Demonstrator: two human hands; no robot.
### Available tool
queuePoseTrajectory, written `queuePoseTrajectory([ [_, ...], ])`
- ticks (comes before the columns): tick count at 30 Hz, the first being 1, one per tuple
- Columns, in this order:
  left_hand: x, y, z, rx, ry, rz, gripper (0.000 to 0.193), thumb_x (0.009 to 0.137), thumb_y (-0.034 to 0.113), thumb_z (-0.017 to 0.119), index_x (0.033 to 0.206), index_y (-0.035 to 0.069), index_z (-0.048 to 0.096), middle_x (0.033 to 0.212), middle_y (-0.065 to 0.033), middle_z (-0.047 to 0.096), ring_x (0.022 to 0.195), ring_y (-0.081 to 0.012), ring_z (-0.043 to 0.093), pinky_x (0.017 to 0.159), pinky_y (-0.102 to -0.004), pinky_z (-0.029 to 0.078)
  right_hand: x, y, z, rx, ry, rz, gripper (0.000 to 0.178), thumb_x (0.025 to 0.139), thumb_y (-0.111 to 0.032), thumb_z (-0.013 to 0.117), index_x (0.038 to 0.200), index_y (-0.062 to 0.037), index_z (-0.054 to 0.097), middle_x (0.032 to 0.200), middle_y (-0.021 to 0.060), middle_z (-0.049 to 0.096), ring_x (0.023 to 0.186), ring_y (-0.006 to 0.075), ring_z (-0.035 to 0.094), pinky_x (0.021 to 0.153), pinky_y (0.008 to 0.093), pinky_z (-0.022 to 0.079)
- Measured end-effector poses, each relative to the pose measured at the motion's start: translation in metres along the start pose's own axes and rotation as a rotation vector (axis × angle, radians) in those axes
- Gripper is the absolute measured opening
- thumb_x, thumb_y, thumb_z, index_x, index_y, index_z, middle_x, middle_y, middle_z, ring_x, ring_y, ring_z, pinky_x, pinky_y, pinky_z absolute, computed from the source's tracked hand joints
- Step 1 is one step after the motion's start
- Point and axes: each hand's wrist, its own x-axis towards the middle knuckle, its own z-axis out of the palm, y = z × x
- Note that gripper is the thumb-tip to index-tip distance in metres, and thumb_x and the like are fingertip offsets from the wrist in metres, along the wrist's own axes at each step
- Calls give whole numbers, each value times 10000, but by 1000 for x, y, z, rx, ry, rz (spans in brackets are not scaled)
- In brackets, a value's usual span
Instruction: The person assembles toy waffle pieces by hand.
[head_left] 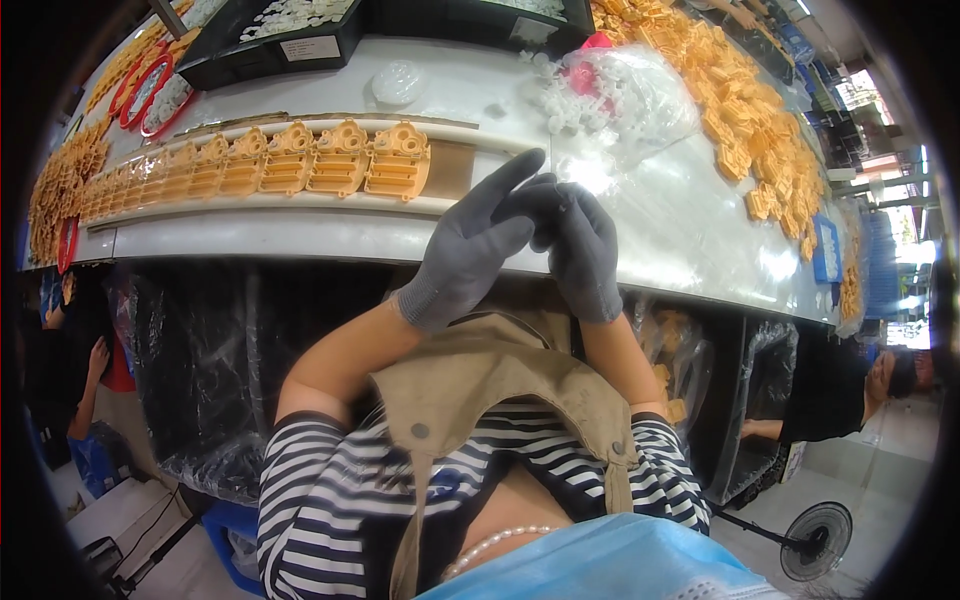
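Observation:
Both of my hands wear grey knit gloves and meet above the table's front edge. On my left hand the forefinger is stretched out and apart from the thumb, while other fingers reach over to the right hand. My right hand has its fingers bent and pressed together against those left fingertips. Anything between them is hidden. Just left of my hands, a row of orange plastic housings lies in a long white-edged rack, whose right end is bare brown board.
Small white plastic parts spill from a clear bag. Orange parts are heaped at right. Black bins stand at the back, near red-rimmed baskets. A co-worker is at right, another at left.

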Motion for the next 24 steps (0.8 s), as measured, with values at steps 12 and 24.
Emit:
queuePoseTrajectory([
  [12, 0, -4, -7, -179, -21, 57, 484, 951, 61, 441, 1416, 22, 308, 1357, -160, 463, 1253, -227, 442, 1062, -359, 324, -11, -3, 2, -173, -10, -115, 180, 933, -114, 476, 928, 35, 577, 816, 77, 616, 691, 98, 527, 656, 229, 437],
  [24, 1, 2, -11, -435, -2, -58, 421, 975, 147, 430, 1370, 17, 364, 1323, -181, 485, 1252, -262, 454, 1104, -409, 307, -6, 11, -10, -186, 152, -358, 202, 839, 25, 592, 1040, 10, 586, 940, 69, 612, 808, 113, 559, 728, 239, 470],
])
